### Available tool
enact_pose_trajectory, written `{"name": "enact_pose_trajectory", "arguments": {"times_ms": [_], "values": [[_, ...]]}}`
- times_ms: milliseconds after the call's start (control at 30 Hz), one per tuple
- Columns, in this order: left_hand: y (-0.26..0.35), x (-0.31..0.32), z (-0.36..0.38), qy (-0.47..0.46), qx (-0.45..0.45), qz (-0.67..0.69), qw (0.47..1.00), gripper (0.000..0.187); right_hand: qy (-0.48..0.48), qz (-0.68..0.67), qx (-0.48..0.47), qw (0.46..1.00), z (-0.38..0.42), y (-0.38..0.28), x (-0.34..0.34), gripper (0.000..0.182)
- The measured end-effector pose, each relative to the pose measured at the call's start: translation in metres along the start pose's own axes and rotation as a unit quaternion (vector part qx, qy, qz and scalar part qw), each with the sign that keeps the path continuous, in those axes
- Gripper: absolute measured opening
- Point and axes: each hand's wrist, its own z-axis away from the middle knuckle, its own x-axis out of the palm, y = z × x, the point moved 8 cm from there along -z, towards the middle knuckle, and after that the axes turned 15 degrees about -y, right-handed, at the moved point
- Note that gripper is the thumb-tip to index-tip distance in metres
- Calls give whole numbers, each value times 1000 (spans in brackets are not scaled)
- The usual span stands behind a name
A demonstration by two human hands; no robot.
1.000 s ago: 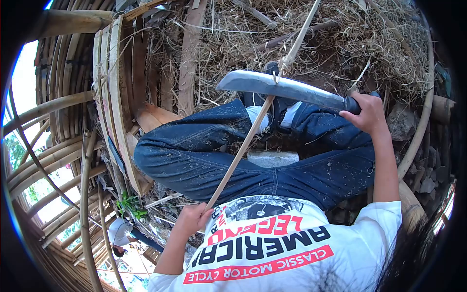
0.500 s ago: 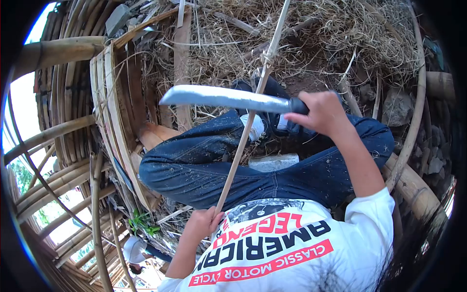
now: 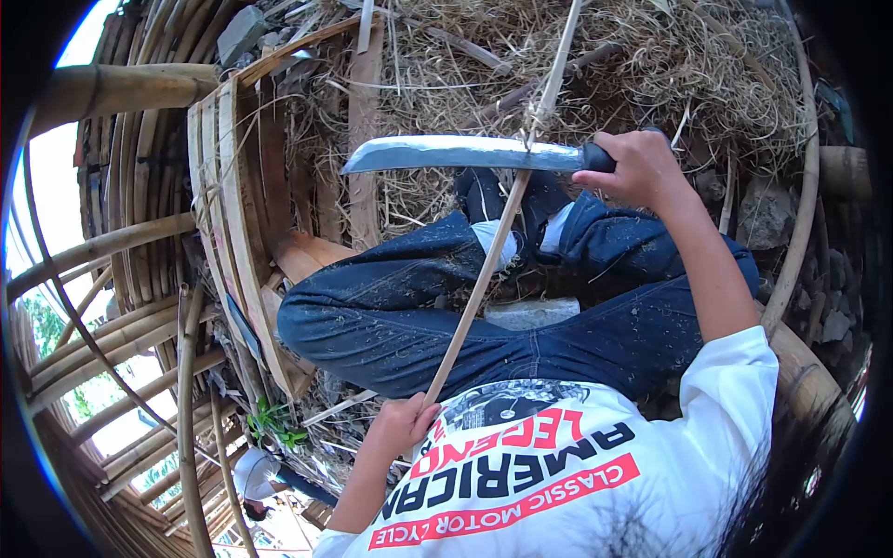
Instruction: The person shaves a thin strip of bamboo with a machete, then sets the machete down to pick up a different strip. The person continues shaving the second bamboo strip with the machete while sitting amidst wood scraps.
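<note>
A long thin bamboo strip [image 3: 480, 288] slants from my waist up past my feet, with my left hand [image 3: 402, 425] closed round its lower end. My right hand [image 3: 642, 167] grips the black handle of a machete [image 3: 465, 152]. The broad blade lies level across the strip, pointing left, just below a frayed, knotty part of it. Whether the edge bites into the strip is hard to tell. Both my legs are folded beneath the strip, and a pale block [image 3: 532, 313] rests between them.
Dry shavings [image 3: 651, 74] cover the ground ahead. Split bamboo pieces [image 3: 223, 177] stand at the left, near a thick bamboo pole [image 3: 130, 93]. A curved pole [image 3: 802, 205] and stones [image 3: 767, 214] lie at the right. Another person [image 3: 256, 476] is at the lower left.
My right hand and the machete have moved up along the strip, toward its frayed part. My left hand still holds the lower end. The view has shifted slightly.
</note>
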Motion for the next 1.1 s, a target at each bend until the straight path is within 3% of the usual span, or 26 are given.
{"name": "enact_pose_trajectory", "arguments": {"times_ms": [233, 433, 533, 700, 767, 967, 1067, 1100], "values": [[-8, -7, 5, 19, -11, 8, 1000, 21, 32, 21, 7, 999, 13, 18, -7, 59], [-12, -4, 6, 32, 36, 0, 999, 20, 39, 36, 10, 999, 26, 22, -11, 58], [-7, -12, 13, 10, 19, -27, 999, 22, 40, 32, 9, 999, 26, 8, -12, 58], [4, -17, 16, 60, 55, -65, 995, 22, 52, -1, 22, 998, 39, -22, -14, 57], [-5, -12, 13, 31, -25, -10, 999, 19, 41, 5, -9, 999, 41, -42, -7, 57], [2, -12, 9, 5, -10, -34, 999, 18, -37, 1, -53, 998, 25, -78, 18, 60], [7, -11, 18, 0, -14, 7, 1000, 17, 33, -46, 47, 997, 7, -20, -3, 60], [9, -10, 15, 3, -16, 12, 1000, 17, -10, -20, 97, 995, 1, -5, -3, 60]]}}
